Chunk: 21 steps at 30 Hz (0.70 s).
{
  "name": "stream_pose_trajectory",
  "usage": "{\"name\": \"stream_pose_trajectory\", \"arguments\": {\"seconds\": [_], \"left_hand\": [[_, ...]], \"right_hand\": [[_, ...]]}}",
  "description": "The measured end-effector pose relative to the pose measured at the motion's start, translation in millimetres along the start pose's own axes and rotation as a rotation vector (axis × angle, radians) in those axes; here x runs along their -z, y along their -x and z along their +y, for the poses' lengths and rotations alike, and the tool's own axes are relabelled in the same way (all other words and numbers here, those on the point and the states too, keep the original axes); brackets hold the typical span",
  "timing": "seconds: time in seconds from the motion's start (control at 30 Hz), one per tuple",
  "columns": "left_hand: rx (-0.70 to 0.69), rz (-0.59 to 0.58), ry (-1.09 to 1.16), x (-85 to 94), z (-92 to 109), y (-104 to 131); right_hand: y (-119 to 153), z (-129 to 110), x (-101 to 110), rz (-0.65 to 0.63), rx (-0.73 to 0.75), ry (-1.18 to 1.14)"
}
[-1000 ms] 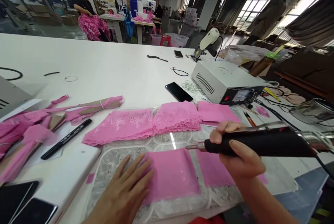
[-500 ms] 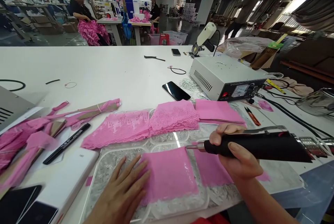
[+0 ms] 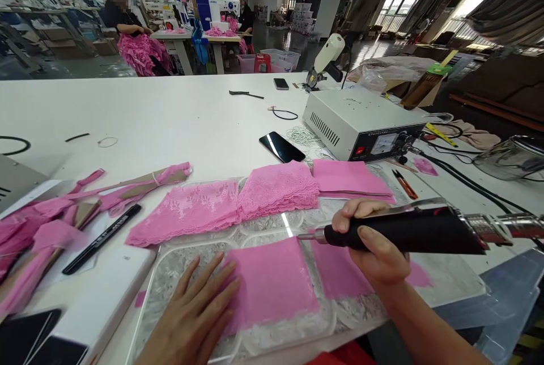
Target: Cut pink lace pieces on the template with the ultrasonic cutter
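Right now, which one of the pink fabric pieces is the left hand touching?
The plain front square: fingers of the left hand lie on its left side. The right front piece and the pink pieces behind lie apart from that hand.

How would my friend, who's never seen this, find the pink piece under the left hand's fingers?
On the white table, at its near edge, find the clear, ridged plastic. On it lies a flat, four-sided pink piece, left of the right hand holding a black tool. Unlike the other pink pieces, it has the left hand on its left edge.
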State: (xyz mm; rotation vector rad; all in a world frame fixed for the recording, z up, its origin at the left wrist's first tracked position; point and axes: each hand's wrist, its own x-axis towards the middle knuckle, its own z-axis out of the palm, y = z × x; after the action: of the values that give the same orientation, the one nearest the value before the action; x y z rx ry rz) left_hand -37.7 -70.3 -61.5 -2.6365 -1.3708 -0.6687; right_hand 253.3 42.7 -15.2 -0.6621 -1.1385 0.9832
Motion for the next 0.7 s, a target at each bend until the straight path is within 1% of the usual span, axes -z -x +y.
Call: {"name": "stream_pose_trajectory", "arguments": {"seconds": [0.07, 0.17, 0.33, 0.4, 0.5, 0.7], "left_hand": [[0.002, -0.002, 0.007, 2.1, -0.5, -0.4], [-0.029, -0.002, 0.031, 6.4, -1.7, -1.6], [-0.048, -0.024, 0.047, 8.0, -5.5, 0.1], [-0.072, -0.041, 0.036, 6.9, -7.1, 1.8], [-0.066, -0.051, 0.031, 6.2, -7.7, 3.0], [-0.083, -0.045, 0.021, 10.6, -5.4, -1.5]], "right_hand": [[1.4, -3.2, 3.3, 0.005, -0.010, -0.011], [6.7, -11.4, 11.5, -0.005, -0.041, -0.029], [18.1, -22.5, 18.8, -0.064, -0.091, -0.048], [20.7, -22.9, 18.5, -0.078, -0.091, -0.062], [21.9, -20.9, 18.1, -0.084, -0.091, -0.076], [21.3, -17.7, 18.9, -0.088, -0.106, -0.077]]}}
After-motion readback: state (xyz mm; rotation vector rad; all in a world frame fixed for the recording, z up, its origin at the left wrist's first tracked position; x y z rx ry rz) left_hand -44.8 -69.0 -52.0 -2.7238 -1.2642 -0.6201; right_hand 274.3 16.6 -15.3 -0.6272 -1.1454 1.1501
